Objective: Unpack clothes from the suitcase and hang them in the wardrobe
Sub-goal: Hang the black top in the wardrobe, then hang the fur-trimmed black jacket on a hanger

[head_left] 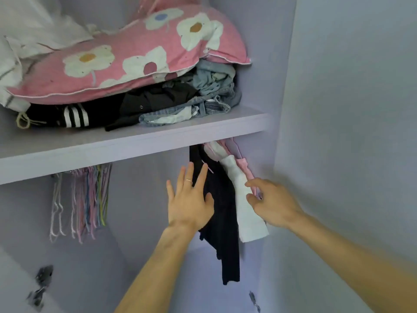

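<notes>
Inside the lilac wardrobe, three garments hang under the shelf (135, 141) at the right end. A black garment (222, 222) hangs longest, a white one (244, 206) is beside it, and a pink one (244, 168) is pressed against the side wall. My left hand (189, 199) lies flat with straight fingers against the left edge of the black garment. My right hand (270, 199) reaches in from the right with its fingertips on the white garment and the pink one behind it. The rail is hidden by the shelf. No suitcase is in view.
A bunch of empty coloured wire hangers (83, 199) hangs at the left under the shelf. On the shelf lie a pink flowered pillow (126, 57), dark clothes (126, 109) and denim (209, 96). The wardrobe side wall (338, 132) stands at the right. Door hinges (42, 281) show low left.
</notes>
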`<state>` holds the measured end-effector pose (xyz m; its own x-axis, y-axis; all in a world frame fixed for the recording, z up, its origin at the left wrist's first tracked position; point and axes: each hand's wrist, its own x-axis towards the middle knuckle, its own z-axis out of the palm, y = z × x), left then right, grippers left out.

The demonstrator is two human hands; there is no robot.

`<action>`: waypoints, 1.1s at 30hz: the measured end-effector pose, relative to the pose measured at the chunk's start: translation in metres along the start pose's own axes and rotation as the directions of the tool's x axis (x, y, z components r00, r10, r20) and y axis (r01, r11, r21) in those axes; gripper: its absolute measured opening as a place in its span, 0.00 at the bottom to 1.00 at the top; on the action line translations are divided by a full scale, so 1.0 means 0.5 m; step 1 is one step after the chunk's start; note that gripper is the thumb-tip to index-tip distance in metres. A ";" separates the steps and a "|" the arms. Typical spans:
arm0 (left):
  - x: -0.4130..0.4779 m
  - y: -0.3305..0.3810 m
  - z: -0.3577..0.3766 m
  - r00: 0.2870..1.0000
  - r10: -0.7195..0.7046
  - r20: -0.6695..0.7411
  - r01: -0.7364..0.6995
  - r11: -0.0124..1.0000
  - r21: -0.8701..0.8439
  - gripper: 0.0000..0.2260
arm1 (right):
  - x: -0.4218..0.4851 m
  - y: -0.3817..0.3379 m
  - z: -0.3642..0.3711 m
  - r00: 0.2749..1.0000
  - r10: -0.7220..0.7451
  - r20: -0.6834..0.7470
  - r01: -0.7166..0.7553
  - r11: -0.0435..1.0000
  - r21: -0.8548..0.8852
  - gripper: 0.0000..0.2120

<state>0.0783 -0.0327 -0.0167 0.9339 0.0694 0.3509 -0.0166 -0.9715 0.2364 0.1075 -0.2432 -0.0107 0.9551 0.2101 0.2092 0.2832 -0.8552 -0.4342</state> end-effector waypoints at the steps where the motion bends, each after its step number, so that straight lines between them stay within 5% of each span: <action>1: -0.034 0.031 0.004 0.999 0.027 0.035 -0.026 0.999 -0.031 0.32 | -0.043 0.008 -0.024 1.000 -0.017 -0.026 0.018 1.000 0.025 0.16; 5: -0.158 0.118 0.063 0.966 0.179 0.188 -0.164 0.982 -0.095 0.28 | -0.221 0.066 -0.062 0.999 -0.037 -0.037 0.040 0.996 0.081 0.14; 10: -0.294 0.254 0.156 0.894 0.331 0.302 -0.266 0.935 -0.236 0.19 | -0.443 0.217 -0.051 0.993 0.117 -0.011 -0.117 0.993 0.030 0.14; 15: -0.439 0.424 0.269 0.693 0.508 0.512 -0.371 0.860 -0.351 0.17 | -0.654 0.401 -0.019 0.901 0.429 0.064 -0.429 0.903 -0.011 0.15; 23: -0.514 0.745 0.427 0.437 0.599 0.671 -0.433 0.794 -0.427 0.17 | -0.838 0.651 -0.055 0.722 0.678 0.139 -0.675 0.734 -0.072 0.17; 33: -0.445 1.161 0.624 0.358 0.613 0.704 -0.540 0.751 -0.380 0.19 | -0.874 1.074 -0.208 0.580 0.809 0.099 -0.808 0.587 -0.060 0.19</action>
<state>-0.0277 -0.6827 -0.2403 0.5754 -0.7305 -0.3679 -0.6523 -0.6812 0.3324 -0.1670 -0.8434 -0.2443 0.7915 -0.5228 -0.3166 -0.6105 -0.6995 -0.3714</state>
